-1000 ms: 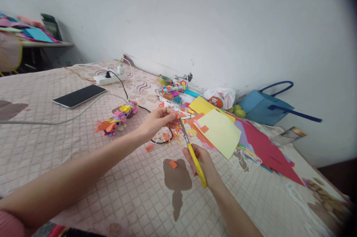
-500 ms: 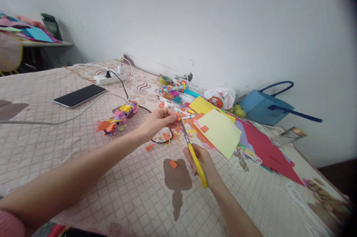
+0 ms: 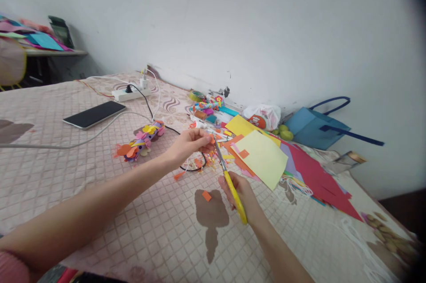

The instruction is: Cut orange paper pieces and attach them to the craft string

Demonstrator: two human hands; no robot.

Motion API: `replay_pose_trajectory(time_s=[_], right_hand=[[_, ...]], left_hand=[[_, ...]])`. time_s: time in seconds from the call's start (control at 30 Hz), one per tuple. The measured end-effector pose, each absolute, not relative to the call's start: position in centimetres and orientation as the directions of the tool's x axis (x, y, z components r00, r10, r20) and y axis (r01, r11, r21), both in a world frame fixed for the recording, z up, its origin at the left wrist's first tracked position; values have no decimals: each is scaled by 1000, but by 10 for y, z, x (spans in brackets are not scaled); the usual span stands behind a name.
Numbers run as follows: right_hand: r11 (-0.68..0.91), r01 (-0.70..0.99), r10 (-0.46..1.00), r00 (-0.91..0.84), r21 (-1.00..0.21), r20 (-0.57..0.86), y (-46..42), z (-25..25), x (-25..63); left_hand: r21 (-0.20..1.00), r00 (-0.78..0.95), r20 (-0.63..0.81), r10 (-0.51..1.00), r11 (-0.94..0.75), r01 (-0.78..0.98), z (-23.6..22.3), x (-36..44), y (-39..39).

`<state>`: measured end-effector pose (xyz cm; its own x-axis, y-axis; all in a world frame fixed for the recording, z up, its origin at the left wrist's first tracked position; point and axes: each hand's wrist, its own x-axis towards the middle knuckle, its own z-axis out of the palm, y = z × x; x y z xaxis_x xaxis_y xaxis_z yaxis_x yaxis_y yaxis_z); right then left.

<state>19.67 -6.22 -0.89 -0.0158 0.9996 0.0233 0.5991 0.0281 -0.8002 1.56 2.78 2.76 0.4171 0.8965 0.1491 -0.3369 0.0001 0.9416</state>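
My left hand (image 3: 189, 146) pinches a small piece of orange paper (image 3: 212, 139) between thumb and fingers. In my right hand (image 3: 244, 194) is a pair of scissors with yellow handles (image 3: 234, 196), closed round by the fingers. The scissor blades point away from me and their tips meet the orange piece. Below the hands, a small orange paper square (image 3: 207, 196) lies on a brown patch of the quilted cover. Scattered paper scraps (image 3: 209, 158) lie just beyond the blades. To the left rests a purple roll decorated with paper flowers (image 3: 143, 141).
Coloured paper sheets (image 3: 262, 158) and white string (image 3: 297, 185) lie to the right, before a blue bag (image 3: 317, 127). A tablet (image 3: 95, 114), a power strip (image 3: 131, 93) and cables lie at the left. The wall (image 3: 213, 29) bounds the far side.
Almost nothing differs. Both hands hold their places, with the scissor tips still at the orange paper piece.
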Motion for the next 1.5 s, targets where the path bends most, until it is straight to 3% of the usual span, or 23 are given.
replay_pose_trajectory(time_s=[1.5], right_hand=[[43,668,999,-12,-743,47,-61,-8,198]], left_hand=[[925,391,162,906,-2,-379,31,11,31]])
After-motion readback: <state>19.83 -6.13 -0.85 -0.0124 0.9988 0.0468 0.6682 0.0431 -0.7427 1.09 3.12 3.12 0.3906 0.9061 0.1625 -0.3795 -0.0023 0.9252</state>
